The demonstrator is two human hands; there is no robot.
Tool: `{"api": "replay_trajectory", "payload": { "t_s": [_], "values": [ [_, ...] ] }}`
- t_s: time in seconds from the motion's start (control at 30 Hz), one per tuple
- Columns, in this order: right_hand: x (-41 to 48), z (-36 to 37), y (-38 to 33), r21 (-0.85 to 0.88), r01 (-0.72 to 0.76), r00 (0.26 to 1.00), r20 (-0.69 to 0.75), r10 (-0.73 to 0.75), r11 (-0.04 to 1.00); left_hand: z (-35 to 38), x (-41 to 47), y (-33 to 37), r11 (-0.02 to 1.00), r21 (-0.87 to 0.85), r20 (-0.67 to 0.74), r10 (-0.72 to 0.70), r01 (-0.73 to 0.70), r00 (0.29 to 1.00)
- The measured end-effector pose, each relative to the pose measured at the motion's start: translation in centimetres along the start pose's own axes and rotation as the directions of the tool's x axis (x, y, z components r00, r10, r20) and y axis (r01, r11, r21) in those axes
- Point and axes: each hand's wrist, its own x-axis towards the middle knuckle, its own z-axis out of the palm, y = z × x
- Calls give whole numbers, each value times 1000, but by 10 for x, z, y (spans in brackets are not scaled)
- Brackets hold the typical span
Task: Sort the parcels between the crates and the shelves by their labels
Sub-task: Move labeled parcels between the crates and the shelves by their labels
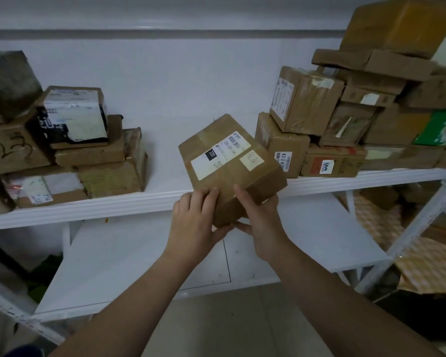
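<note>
Currently held parcel: brown cardboard box (pixel 232 166), taped seams, tilted, far end raised over the front edge of the upper shelf (pixel 139 204).
Label: white shipping label (pixel 220 155) on top face, black block reading "220", barcode; small cream sticker (pixel 251 160) just beside it, handwriting illegible.
Left hand (pixel 195 222): fingers on the near top face, thumb under the near corner, clamping the box.
Right hand (pixel 262 217): thumb on the near top face, fingers underneath and mostly hidden, clamping the box.
Box relative to grip: extends far beyond both hands; only the near end is gripped.
Left stack (pixel 88 150): labels blurred.
Right stack (pixel 345 112): cut off by frame edge.
Lower shelf (pixel 139 266): white surface, partly hidden by forearms.
</note>
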Motion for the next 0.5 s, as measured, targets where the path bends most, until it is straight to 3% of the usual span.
{"api": "replay_trajectory", "payload": {
  "t_s": [0.13, 0.2, 0.33, 0.5],
  "values": [
    [-1, -19, -2, -126, 150, 988, -15, -153, 981, -4, -8, 1, 980, -199, 132, 57, -29, 990],
    [-3, -34, -4, -183, 242, 970, 20, -242, 953, -5, -5, -4, 942, -309, 217, -60, 127, 974],
    [-8, -57, -7, -187, 350, 937, 47, -347, 918, -1, 14, -26, 831, -390, 227, -331, 397, 916],
    [-19, -64, -13, -191, 363, 924, -55, -379, 912, 0, 32, -45, 570, -598, 289, -503, 564, 815]
  ]
}}
